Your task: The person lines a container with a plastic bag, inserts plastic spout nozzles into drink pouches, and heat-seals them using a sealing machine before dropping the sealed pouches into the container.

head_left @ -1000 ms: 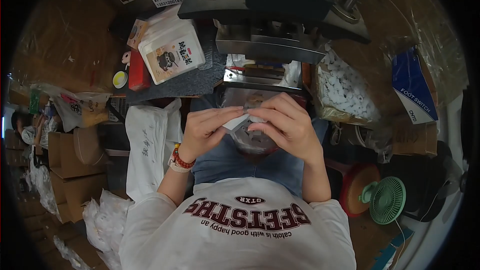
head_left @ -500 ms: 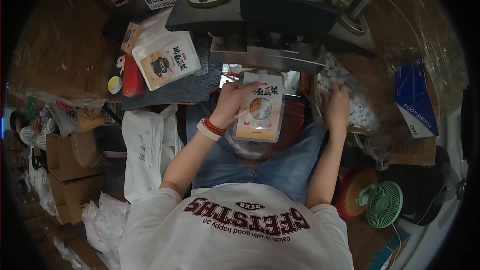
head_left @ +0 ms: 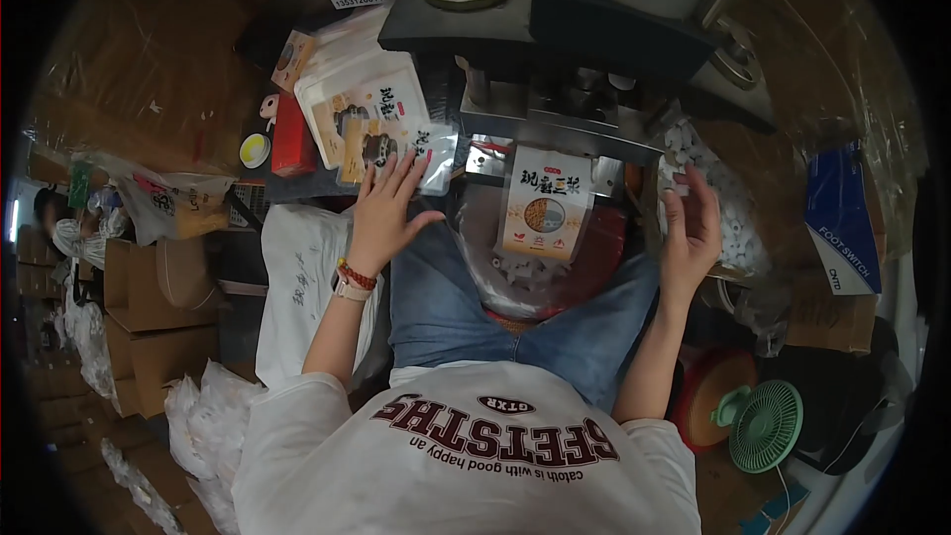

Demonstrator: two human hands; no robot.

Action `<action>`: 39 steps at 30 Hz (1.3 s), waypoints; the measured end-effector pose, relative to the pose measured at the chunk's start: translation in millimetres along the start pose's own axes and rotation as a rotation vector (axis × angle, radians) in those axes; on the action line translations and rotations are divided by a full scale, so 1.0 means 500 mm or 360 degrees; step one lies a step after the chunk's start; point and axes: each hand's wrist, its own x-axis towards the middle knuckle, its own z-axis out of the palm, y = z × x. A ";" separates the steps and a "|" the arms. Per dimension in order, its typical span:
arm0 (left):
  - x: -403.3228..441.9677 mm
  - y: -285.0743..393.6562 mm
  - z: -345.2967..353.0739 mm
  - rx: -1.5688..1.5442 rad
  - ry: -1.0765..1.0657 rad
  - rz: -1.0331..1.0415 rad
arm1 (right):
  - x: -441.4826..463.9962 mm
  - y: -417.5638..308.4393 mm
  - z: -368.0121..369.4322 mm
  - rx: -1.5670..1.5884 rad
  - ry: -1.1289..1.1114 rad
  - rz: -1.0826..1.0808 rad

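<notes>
My left hand (head_left: 389, 210) lies with its fingers spread on a printed flat pouch (head_left: 378, 146) at the near edge of a stack of similar pouches (head_left: 349, 99). At the middle, another printed pouch (head_left: 545, 206) hangs from the metal jaws (head_left: 568, 119) of a press, with neither hand on it. My right hand (head_left: 692, 243) is raised beside a heap of white plastic spouts (head_left: 733, 228). Its thumb and forefinger pinch a small white piece, apparently one of the spouts, mostly hidden by the fingertips.
A red-rimmed bowl (head_left: 599, 277) with white pieces in it sits below the hanging pouch. To the left stand a red box (head_left: 294, 136) and a yellow-topped round tub (head_left: 255, 150). On the right are a blue and white box (head_left: 842, 218) and a green fan (head_left: 763, 424).
My left hand has let go of the pouch at the press and moved left onto the stack. My right hand has come up from the spout heap. The view has shifted slightly.
</notes>
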 end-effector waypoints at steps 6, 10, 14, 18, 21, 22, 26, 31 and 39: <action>-0.027 0.063 -0.047 -0.1047 0.0135 -0.0562 | -0.057 -0.113 0.071 0.0461 -0.0500 -0.0419; -0.019 0.125 -0.083 -0.1109 0.0473 -0.0128 | -0.079 -0.136 0.115 0.0243 -0.0629 -0.0718; -0.008 0.155 -0.141 -0.0957 0.0464 0.0266 | -0.082 -0.149 0.105 0.0464 -0.0852 -0.0651; 0.003 0.168 -0.151 -0.0991 0.0454 0.0377 | -0.071 -0.155 0.066 0.0527 -0.0658 -0.0721; 0.013 0.176 -0.140 -0.0960 0.0482 0.0403 | -0.063 -0.143 0.063 0.0295 -0.0708 -0.0822; 0.014 0.178 -0.137 -0.0967 0.0474 0.0404 | -0.065 -0.142 0.063 0.0288 -0.0707 -0.0813; 0.016 0.186 -0.127 -0.1216 0.0356 0.0354 | -0.073 -0.150 0.063 0.0632 -0.0743 -0.0473; 0.017 0.199 -0.067 -0.1503 0.0144 0.0134 | -0.050 -0.125 0.051 0.0271 -0.0876 -0.0287; 0.018 0.200 -0.045 -0.1723 0.0085 0.0026 | -0.071 -0.105 0.058 0.0588 -0.0788 0.0015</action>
